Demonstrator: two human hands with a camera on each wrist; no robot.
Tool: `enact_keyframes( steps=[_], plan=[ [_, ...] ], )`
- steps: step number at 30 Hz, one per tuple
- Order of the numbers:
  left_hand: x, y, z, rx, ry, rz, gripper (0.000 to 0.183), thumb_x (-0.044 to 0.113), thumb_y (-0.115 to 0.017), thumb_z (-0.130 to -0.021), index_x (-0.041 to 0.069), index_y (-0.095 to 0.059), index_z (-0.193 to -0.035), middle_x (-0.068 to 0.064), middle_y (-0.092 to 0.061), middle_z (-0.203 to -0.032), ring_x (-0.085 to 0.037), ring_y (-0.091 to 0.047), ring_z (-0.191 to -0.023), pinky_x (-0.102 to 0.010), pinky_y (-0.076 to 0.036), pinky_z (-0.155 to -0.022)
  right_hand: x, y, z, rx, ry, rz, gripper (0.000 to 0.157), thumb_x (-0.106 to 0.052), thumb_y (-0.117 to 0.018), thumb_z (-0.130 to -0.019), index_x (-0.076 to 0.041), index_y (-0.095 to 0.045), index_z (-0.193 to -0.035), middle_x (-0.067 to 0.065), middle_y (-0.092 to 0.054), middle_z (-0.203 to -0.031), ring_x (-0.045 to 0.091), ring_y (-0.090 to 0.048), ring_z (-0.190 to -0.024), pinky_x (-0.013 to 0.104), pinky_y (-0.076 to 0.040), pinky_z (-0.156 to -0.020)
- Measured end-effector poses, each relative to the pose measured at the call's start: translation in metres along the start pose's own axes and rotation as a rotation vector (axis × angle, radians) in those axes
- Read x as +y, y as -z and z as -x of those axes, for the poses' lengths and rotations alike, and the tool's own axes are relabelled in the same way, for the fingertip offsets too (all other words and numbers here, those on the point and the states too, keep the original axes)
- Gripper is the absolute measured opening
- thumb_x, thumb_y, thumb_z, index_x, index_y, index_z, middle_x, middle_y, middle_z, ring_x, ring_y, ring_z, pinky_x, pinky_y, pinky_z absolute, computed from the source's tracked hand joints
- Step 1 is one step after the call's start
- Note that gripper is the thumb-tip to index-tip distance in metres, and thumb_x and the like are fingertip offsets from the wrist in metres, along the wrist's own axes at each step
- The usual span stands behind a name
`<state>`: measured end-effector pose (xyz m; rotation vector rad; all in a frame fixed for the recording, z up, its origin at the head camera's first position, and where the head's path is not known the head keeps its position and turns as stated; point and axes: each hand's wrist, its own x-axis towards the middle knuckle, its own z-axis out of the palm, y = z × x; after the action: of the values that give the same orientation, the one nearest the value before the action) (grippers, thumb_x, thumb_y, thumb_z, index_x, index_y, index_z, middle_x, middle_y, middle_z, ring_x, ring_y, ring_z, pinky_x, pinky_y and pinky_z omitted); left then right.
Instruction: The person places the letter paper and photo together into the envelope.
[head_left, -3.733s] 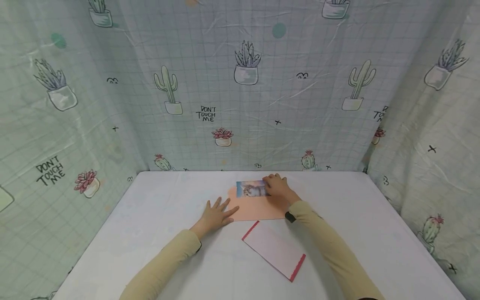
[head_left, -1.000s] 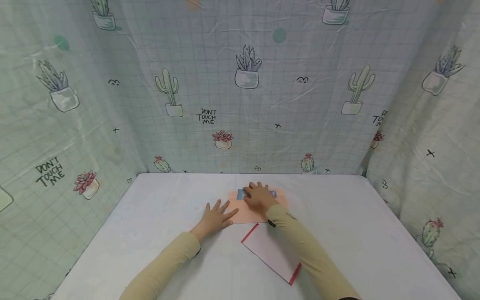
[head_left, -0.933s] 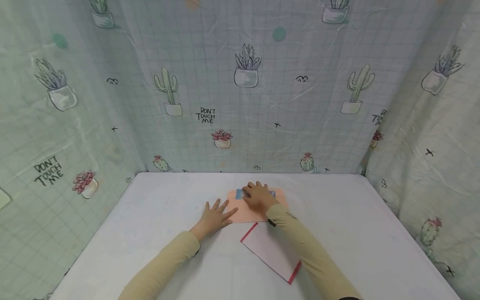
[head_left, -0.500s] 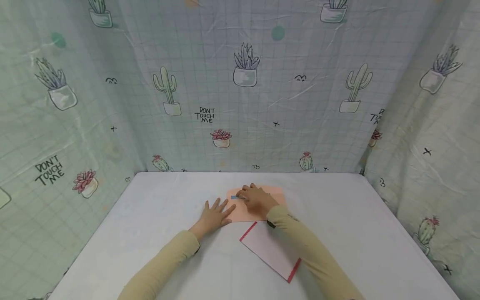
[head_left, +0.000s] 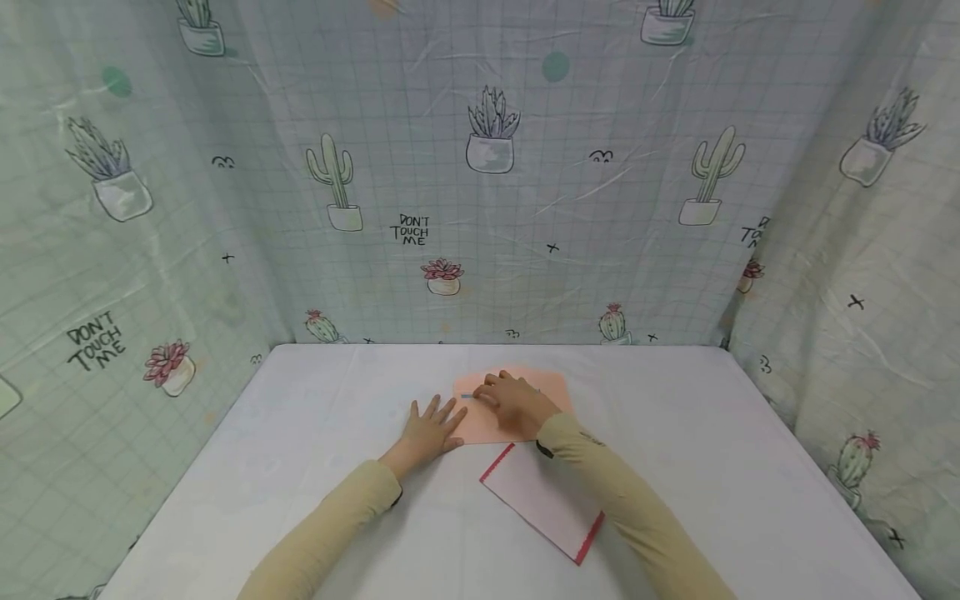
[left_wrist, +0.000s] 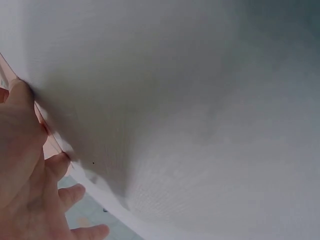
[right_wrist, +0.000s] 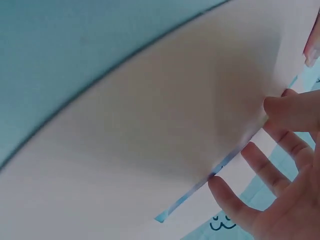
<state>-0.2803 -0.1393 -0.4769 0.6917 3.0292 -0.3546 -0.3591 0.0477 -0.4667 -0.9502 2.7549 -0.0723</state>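
Note:
A peach envelope (head_left: 480,431) lies flat on the white table, its flap (head_left: 551,382) spread out on the far side. Only a thin blue strip of the cat picture card (right_wrist: 185,198) shows along the envelope's opening; the rest is hidden inside. My right hand (head_left: 517,403) is over the envelope, thumb on the near side of the strip and bent fingertips (right_wrist: 216,184) along its far edge, pinching it. My left hand (head_left: 425,433) lies with fingers spread at the envelope's left edge. Its thumb (left_wrist: 20,92) touches that edge.
A pale pink folded paper (head_left: 540,500) with red scalloped ends lies slanted just in front of the envelope, partly under the right sleeve (head_left: 630,492). A cactus-print curtain (head_left: 480,208) hangs behind the table and along both sides.
The cat picture card, fully visible on the envelope at first, has slid toward me into it until a thin strip shows. My right hand moved left along the card; my left hand stayed put.

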Motion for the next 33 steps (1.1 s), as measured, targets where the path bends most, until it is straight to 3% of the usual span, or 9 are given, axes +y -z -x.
enact_keyframes(
  steps=[3,9,16,20,25,33],
  plan=[
    [0.0,0.001,0.001,-0.005,-0.004,0.017,0.054,0.049,-0.037,-0.091,0.022,-0.034,-0.138,-0.003,-0.033,-0.144,-0.032,-0.03,-0.132,-0.059,-0.031,-0.097,-0.001,0.0,0.003,0.0,0.003,0.007,0.06,-0.002,-0.059,-0.078,-0.028,-0.043,-0.129,-0.004,-0.039,-0.133,0.023,-0.032,-0.127,0.044,-0.038,-0.096],
    [0.0,0.001,0.0,0.008,-0.007,0.008,0.054,0.049,-0.037,-0.09,0.022,-0.035,-0.137,-0.003,-0.034,-0.144,-0.031,-0.031,-0.132,-0.058,-0.032,-0.097,-0.009,0.002,0.012,0.034,-0.03,0.022,0.047,-0.008,-0.055,-0.083,-0.02,-0.044,-0.128,0.002,-0.04,-0.128,0.022,-0.037,-0.117,0.04,-0.045,-0.083],
    [-0.003,-0.002,-0.002,-0.007,-0.021,0.011,0.054,0.05,-0.035,-0.091,0.023,-0.033,-0.138,-0.003,-0.032,-0.145,-0.032,-0.028,-0.133,-0.059,-0.029,-0.098,-0.01,0.0,0.014,0.048,-0.003,0.127,0.044,-0.012,-0.055,-0.084,-0.018,-0.044,-0.126,0.006,-0.039,-0.135,0.027,-0.035,-0.126,0.049,-0.038,-0.096],
    [-0.005,0.0,-0.003,-0.035,-0.027,0.007,0.055,0.051,-0.035,-0.091,0.024,-0.033,-0.138,-0.002,-0.033,-0.144,-0.032,-0.026,-0.134,-0.059,-0.027,-0.1,-0.007,-0.003,0.016,0.079,0.002,0.111,0.039,-0.016,-0.049,-0.088,-0.021,-0.044,-0.127,0.008,-0.041,-0.131,0.031,-0.035,-0.124,0.056,-0.035,-0.094],
    [-0.007,0.004,-0.003,-0.058,-0.021,0.021,0.058,0.055,-0.036,-0.089,0.024,-0.033,-0.138,-0.002,-0.033,-0.144,-0.032,-0.025,-0.134,-0.058,-0.026,-0.101,-0.004,-0.007,0.013,0.092,-0.001,0.16,0.041,-0.024,-0.043,-0.092,-0.026,-0.04,-0.133,0.004,-0.042,-0.128,0.031,-0.038,-0.12,0.056,-0.032,-0.095],
    [-0.005,0.001,-0.006,-0.066,-0.025,0.079,0.059,0.054,-0.037,-0.088,0.023,-0.033,-0.138,-0.004,-0.032,-0.145,-0.033,-0.023,-0.135,-0.059,-0.024,-0.101,-0.005,-0.009,0.014,0.112,0.003,0.149,0.038,-0.033,-0.04,-0.093,-0.015,-0.046,-0.126,0.007,-0.044,-0.132,0.038,-0.041,-0.12,0.057,-0.032,-0.097]
  ],
)
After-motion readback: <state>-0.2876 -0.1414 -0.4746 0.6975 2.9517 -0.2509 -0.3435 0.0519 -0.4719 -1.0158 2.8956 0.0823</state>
